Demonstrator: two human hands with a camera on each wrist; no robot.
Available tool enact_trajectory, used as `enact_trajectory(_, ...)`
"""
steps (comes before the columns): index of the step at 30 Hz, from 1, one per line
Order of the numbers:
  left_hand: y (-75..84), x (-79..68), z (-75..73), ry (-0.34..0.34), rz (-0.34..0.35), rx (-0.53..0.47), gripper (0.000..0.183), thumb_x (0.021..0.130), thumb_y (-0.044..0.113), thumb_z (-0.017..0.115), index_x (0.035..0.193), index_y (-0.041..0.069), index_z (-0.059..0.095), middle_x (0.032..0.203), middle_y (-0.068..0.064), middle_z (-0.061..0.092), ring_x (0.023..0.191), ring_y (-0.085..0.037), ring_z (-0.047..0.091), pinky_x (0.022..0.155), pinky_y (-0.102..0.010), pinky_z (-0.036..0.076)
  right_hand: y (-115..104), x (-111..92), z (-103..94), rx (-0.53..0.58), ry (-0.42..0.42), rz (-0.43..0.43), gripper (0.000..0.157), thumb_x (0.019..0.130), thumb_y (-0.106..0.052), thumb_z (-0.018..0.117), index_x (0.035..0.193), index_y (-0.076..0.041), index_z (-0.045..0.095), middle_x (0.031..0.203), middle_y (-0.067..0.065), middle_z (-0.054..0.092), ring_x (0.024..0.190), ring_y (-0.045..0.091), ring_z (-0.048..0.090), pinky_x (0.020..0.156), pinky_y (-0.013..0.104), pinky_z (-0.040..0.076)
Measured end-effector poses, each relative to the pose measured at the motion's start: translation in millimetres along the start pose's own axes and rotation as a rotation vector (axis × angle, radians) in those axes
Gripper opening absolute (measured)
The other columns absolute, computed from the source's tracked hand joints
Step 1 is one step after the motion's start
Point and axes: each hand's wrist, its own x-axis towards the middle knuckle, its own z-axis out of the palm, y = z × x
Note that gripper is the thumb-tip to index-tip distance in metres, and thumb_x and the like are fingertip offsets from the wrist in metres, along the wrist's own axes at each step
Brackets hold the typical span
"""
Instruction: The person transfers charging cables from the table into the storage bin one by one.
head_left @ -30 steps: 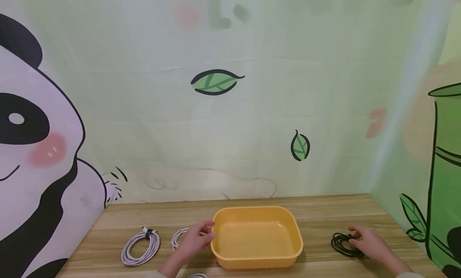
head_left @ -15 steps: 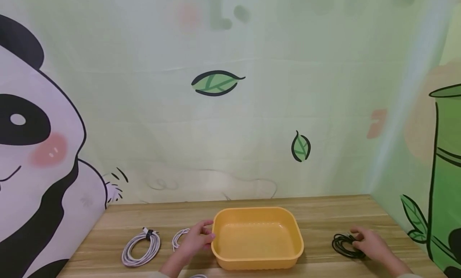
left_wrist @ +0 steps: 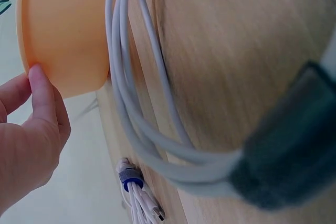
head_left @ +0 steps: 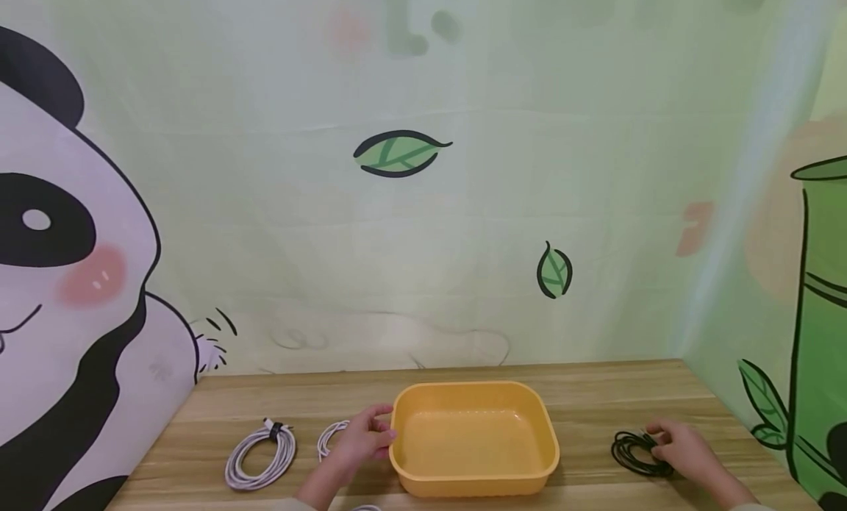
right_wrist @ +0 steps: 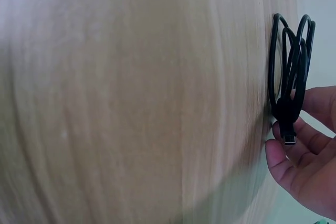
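Note:
A yellow plastic basin [head_left: 473, 484] stands on the wooden table. At its left rim is my left hand [head_left: 360, 439], pinching the edge between thumb and finger, as the left wrist view also shows on the orange-looking wall [left_wrist: 68, 30]. To the right lies a coiled black USB cable [head_left: 631, 456], which my right hand [head_left: 688, 452] grips at its near right side. In the right wrist view the fingers curl at the tied part of this cable [right_wrist: 287, 103], beside its metal plug; some fingertips are hidden behind it.
A large white cable coil [head_left: 261, 459] with a black strap lies at the left. A smaller white coil [head_left: 327, 437] is partly behind the left hand, and another [head_left: 366, 508] shows at the bottom edge. A printed cloth backdrop [head_left: 463, 239] rises behind the table [head_left: 595, 379].
The whole head view has shifted slightly. Both hands keep their places at the basin and the black cable.

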Motion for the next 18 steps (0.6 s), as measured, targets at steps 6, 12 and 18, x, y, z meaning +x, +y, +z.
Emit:
enact_trajectory(6, 1.1, -0.9, 0.6, 0.005, -0.003, -0.003, 0.048, 0.081, -0.003, 0.055, 0.125, -0.009, 0.037, 0.086, -0.008, 0.048, 0.07, -0.013, 0.052, 0.06, -0.024, 0.05, 0.7, -0.5, 0.5, 0.016, -0.004, -0.002, 0.03, 0.071, 0.001, 0.061, 0.099, 0.009, 0.057, 0.085, 0.019, 0.061, 0.08, 0.029, 0.057, 0.064, 0.037, 0.047)
enact_trajectory(12, 1.8, -1.1, 0.7, 0.005, -0.006, -0.009, 0.048, 0.081, -0.003, 0.055, 0.124, -0.009, 0.037, 0.086, -0.008, 0.048, 0.07, -0.013, 0.052, 0.06, -0.024, 0.05, 1.0, 1.2, -0.2, 0.06, -0.03, 0.042, 0.033, 0.072, 0.001, 0.061, 0.102, 0.012, 0.054, 0.091, 0.025, 0.059, 0.084, 0.032, 0.057, 0.066, 0.039, 0.048)
enact_trajectory(18, 0.9, -0.5, 0.4, 0.009, -0.014, -0.01, 0.047, 0.081, -0.003, 0.055, 0.124, -0.008, 0.037, 0.086, -0.008, 0.048, 0.068, -0.013, 0.052, 0.06, -0.024, 0.05, 3.9, 2.2, 0.6, 0.118, -0.036, 0.076, 0.036, 0.071, 0.001, 0.06, 0.104, 0.014, 0.052, 0.09, 0.026, 0.06, 0.083, 0.031, 0.058, 0.067, 0.039, 0.048)
